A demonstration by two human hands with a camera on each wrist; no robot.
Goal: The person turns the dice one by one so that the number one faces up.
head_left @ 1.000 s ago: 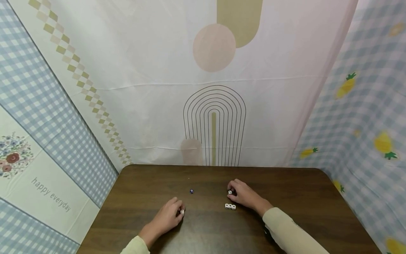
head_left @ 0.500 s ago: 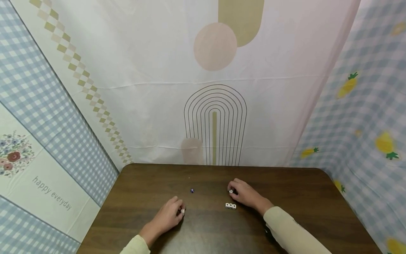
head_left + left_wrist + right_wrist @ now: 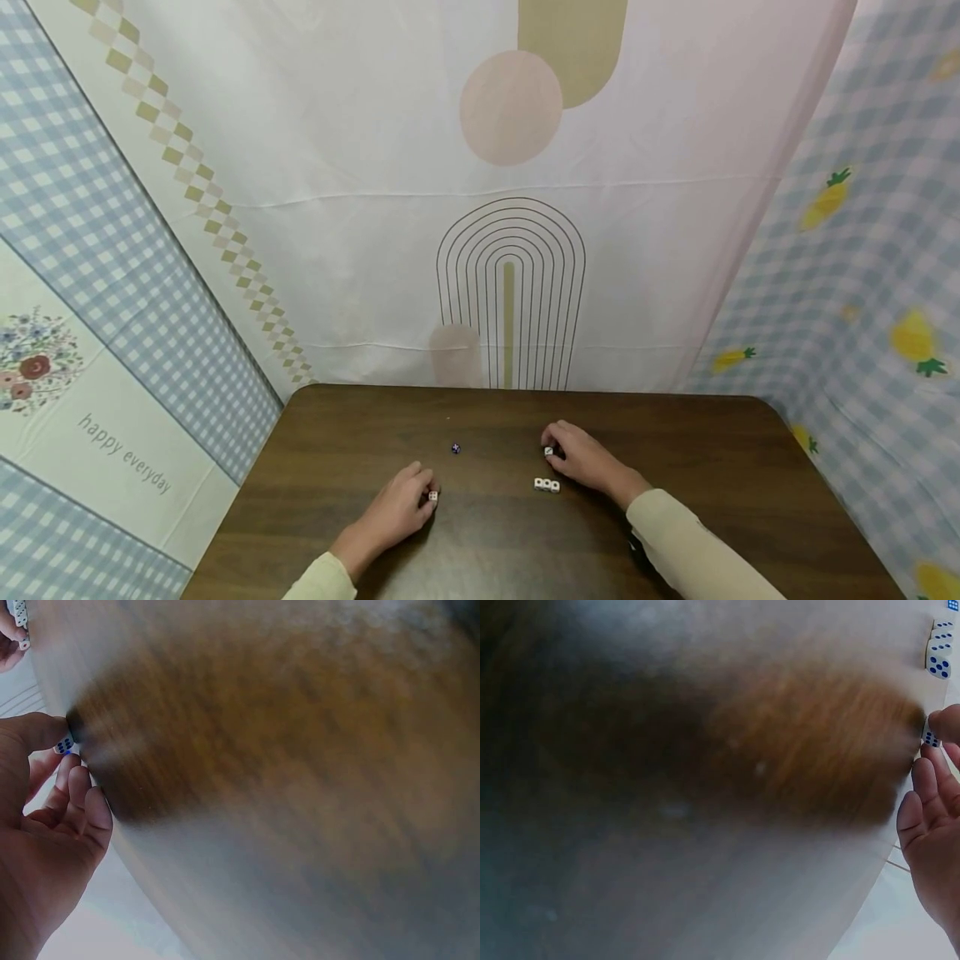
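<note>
- Left hand [image 3: 397,507] pinches a white die [image 3: 433,496], partly covered, lower centre of the head view.
- Right hand [image 3: 587,458] pinches a second die [image 3: 549,451], partly covered, lower right of centre.
- Blue die [image 3: 456,448], lower centre, too small to read.

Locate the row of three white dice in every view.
Head: the row of three white dice sits low, right of centre.
Left wrist: the row is at the top edge, far left.
Right wrist: the row is near the top right corner.
Shared landmark: the right hand, pinching a white die.
</note>
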